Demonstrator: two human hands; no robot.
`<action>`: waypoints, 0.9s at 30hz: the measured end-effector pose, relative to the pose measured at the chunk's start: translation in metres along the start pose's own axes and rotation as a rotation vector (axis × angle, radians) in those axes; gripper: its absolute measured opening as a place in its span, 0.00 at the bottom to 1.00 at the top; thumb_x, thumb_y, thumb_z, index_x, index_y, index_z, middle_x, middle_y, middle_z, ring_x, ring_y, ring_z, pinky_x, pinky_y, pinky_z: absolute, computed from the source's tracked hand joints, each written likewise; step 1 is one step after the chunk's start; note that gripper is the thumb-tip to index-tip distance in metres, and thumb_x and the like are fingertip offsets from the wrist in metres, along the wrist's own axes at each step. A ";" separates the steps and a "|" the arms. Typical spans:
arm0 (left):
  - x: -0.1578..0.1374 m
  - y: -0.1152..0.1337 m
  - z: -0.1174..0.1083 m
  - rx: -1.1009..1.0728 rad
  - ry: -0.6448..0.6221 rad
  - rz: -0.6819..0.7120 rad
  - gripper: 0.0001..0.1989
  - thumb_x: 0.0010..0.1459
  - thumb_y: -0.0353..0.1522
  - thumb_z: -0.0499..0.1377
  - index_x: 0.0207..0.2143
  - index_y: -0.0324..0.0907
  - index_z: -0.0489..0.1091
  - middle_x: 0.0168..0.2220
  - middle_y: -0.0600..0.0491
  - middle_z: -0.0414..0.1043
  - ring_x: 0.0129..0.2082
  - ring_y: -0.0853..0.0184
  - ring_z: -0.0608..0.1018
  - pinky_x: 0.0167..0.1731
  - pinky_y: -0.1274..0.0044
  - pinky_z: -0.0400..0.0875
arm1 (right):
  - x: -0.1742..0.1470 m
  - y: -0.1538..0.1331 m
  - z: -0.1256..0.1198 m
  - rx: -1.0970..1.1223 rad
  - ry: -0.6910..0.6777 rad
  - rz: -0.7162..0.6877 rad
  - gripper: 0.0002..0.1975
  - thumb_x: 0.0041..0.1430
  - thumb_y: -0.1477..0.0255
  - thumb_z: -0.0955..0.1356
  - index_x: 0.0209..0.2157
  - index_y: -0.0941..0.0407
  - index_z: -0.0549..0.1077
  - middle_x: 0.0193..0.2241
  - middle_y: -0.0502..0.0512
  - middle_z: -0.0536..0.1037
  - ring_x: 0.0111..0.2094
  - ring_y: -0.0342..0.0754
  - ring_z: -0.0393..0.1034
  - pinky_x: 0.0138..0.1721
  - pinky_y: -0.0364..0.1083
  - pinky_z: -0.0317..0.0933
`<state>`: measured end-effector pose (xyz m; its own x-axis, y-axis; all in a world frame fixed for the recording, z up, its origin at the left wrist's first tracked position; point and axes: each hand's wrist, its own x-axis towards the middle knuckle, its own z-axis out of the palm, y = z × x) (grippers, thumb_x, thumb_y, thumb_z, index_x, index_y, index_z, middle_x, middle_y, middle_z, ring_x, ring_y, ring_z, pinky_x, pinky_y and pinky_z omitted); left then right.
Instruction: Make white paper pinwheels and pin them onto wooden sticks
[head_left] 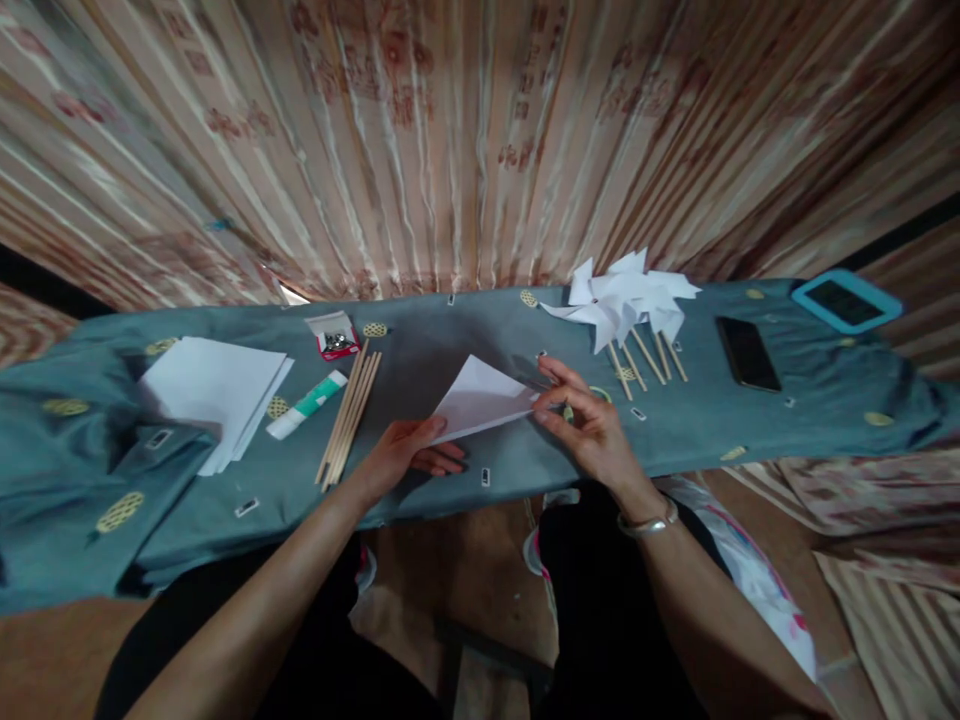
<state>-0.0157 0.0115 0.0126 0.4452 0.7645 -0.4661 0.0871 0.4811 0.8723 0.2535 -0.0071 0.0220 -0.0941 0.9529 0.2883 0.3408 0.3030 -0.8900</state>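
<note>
I have the left hand (409, 450) pinched closed, thumb on top, on the near-left corner of the folded sheet (486, 398), and the right hand (592, 425) closed at the fingertips on its right tip. Its long axis runs between my two grips, the right end slightly farther out, so neither is nearer, while its peak points toward the curtain (457, 150). Outward on the desk (420, 335), wooden sticks (351, 415) lie left, paper pinwheels (630, 295) beyond the right hand.

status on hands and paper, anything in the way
Left hand holding folded paper by its left end. Right hand at its right corner. Nothing seen blocking paper; wooden sticks lie left.
</note>
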 end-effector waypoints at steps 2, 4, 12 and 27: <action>0.004 0.000 0.002 0.013 -0.012 0.005 0.32 0.46 0.58 0.64 0.28 0.34 0.79 0.27 0.41 0.81 0.27 0.62 0.82 0.28 0.76 0.74 | 0.000 0.000 0.001 -0.012 0.003 0.011 0.05 0.61 0.65 0.71 0.34 0.51 0.77 0.64 0.54 0.68 0.65 0.53 0.62 0.67 0.57 0.53; 0.008 0.000 0.004 -0.019 0.008 0.021 0.27 0.44 0.54 0.68 0.26 0.35 0.79 0.26 0.42 0.80 0.24 0.63 0.81 0.27 0.76 0.74 | 0.000 -0.002 0.003 -0.032 0.014 0.024 0.06 0.61 0.64 0.71 0.34 0.51 0.77 0.64 0.55 0.68 0.65 0.53 0.63 0.66 0.58 0.53; 0.012 0.003 0.000 -0.095 0.193 0.067 0.15 0.38 0.37 0.75 0.27 0.36 0.80 0.22 0.47 0.78 0.20 0.63 0.78 0.22 0.76 0.71 | -0.002 0.002 -0.001 -0.187 0.068 0.027 0.12 0.61 0.65 0.70 0.46 0.51 0.76 0.63 0.58 0.69 0.64 0.52 0.63 0.65 0.56 0.57; 0.022 0.015 0.002 -0.514 0.457 0.204 0.14 0.40 0.30 0.71 0.34 0.42 0.78 0.39 0.50 0.82 0.41 0.60 0.81 0.38 0.73 0.78 | -0.011 0.025 -0.011 -1.077 0.039 0.222 0.14 0.65 0.75 0.63 0.48 0.60 0.75 0.52 0.67 0.77 0.51 0.58 0.71 0.54 0.53 0.65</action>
<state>-0.0024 0.0351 0.0158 -0.0198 0.9098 -0.4145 -0.4394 0.3645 0.8210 0.2733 -0.0099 0.0005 0.0933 0.9778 0.1877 0.9859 -0.0644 -0.1546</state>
